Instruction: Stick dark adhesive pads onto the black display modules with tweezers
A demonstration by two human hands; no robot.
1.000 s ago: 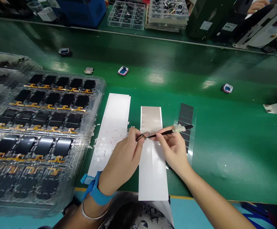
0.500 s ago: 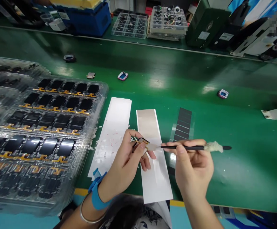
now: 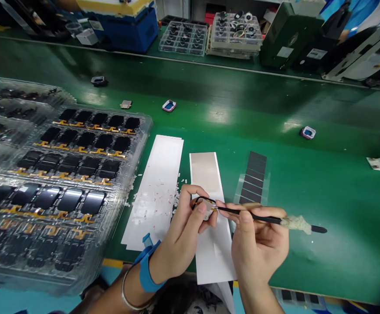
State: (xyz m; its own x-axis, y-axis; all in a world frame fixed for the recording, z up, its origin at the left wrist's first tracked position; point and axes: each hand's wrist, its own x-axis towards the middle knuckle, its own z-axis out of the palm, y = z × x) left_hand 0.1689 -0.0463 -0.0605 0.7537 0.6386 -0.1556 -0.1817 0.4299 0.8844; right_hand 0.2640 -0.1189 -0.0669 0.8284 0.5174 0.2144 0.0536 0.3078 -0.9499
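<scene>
Close work on a small gold-edged part [image 3: 205,208] at the green desk [image 3: 340,187].
My left grip [image 3: 185,231] pinches it above a white strip [image 3: 212,257]; my right grip [image 3: 258,244] clenches a black pick [image 3: 252,216] touching it. Rows of black screens [image 3: 90,141] remain in the clear tray [image 3: 148,124]; white scraps [image 3: 157,196] litter a second strip [image 3: 147,226].

Pretty busy green bench [image 3: 340,109] here. Take the white strip [image 3: 154,192] covered in little flecks: just left of it sit stacked clear trays [image 3: 79,148] of black phone screens [image 3: 92,202] with orange flex tails. Off to its right there's a dark striped film [image 3: 254,176]. Past it, a couple of small blue-filled pots [image 3: 169,105] are dotted around, and way beyond are a blue bin [image 3: 124,30] and clear trays of round parts [image 3: 236,37].
</scene>
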